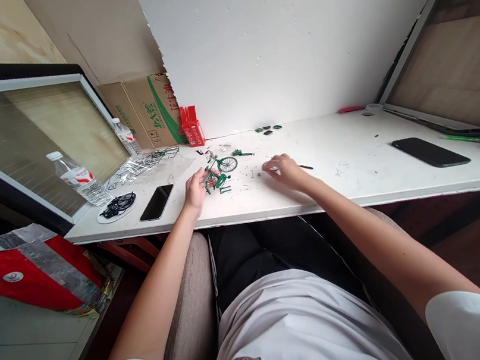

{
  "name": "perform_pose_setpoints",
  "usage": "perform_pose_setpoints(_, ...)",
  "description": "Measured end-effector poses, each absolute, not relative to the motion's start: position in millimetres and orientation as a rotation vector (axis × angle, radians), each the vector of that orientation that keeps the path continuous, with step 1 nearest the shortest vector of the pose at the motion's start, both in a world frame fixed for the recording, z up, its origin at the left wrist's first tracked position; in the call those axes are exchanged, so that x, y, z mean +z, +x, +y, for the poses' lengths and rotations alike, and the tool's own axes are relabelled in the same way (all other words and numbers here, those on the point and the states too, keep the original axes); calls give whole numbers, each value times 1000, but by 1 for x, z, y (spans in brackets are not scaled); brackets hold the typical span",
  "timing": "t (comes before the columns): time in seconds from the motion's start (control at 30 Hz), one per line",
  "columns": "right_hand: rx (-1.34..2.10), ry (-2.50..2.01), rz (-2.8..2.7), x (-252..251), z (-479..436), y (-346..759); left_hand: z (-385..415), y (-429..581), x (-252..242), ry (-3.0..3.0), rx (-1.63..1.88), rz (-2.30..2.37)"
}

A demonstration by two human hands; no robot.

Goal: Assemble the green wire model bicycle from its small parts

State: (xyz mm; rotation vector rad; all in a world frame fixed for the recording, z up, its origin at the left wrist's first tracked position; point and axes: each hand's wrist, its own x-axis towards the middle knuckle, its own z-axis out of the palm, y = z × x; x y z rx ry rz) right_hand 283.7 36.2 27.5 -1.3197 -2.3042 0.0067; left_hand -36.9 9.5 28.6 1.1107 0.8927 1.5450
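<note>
My left hand [196, 191] is closed on a small green model bicycle [217, 178], fingers at its left side. One spoked wheel [227, 164] sits at the bicycle's far right end. To its right, my right hand [286, 172] is low over the white table with its fingers curled together. What those fingers pinch, if anything, is too small to make out. Beside that hand a thin dark rod [306, 167] shows, partly hidden. Tiny loose parts [252, 172] lie between my hands. A green part [242, 152] lies just beyond the wheel, and another small green part [225, 190] lies nearer me.
A black phone [157, 202] and a white plate [105, 215] of black pieces lie left, near a water bottle [80, 178]. A small red box [191, 128] stands at the back. Several dark green pieces [268, 132] lie by the white board. Another phone [429, 151] lies right.
</note>
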Motion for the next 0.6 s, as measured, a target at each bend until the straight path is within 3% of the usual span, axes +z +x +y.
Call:
perform_pose_setpoints(0.23, 73, -1216, -2437, 29, -1, 225, 13, -54, 32, 1087, 1614, 940)
perform_pose_setpoints(0.6, -239, -2057, -2001, 30, 27, 344, 10, -54, 39, 1000, 1579, 926)
